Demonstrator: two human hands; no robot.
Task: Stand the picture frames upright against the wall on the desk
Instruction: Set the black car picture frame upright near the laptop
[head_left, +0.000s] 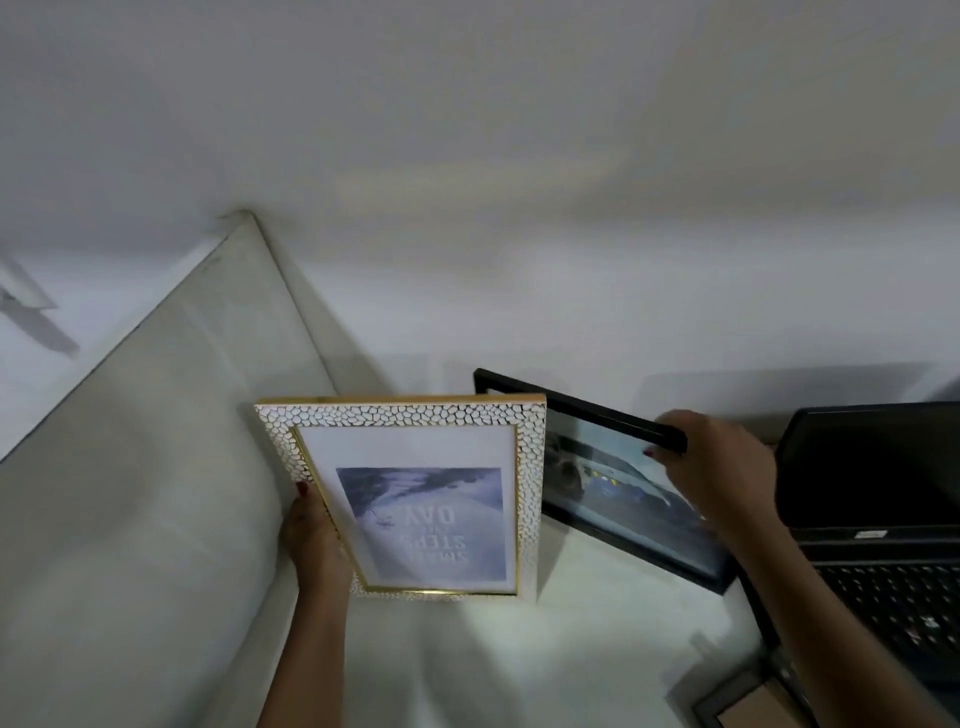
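1. Nearest, a brown-backed frame (748, 709) lies flat at the desk's front edge, untouched.
2. The left hand (311, 540) is closed on the side edge of the white pebbled frame (527, 499), which stands on the desk (597, 623) (its print looks upside down, so turn it before leaning it back).
3. The right hand (722, 467) pinches the top corner of the black frame (587, 410), tilted beside the laptop (872, 499).
4. Seat each bottom edge first, then ease the top onto the wall (467, 208) behind.
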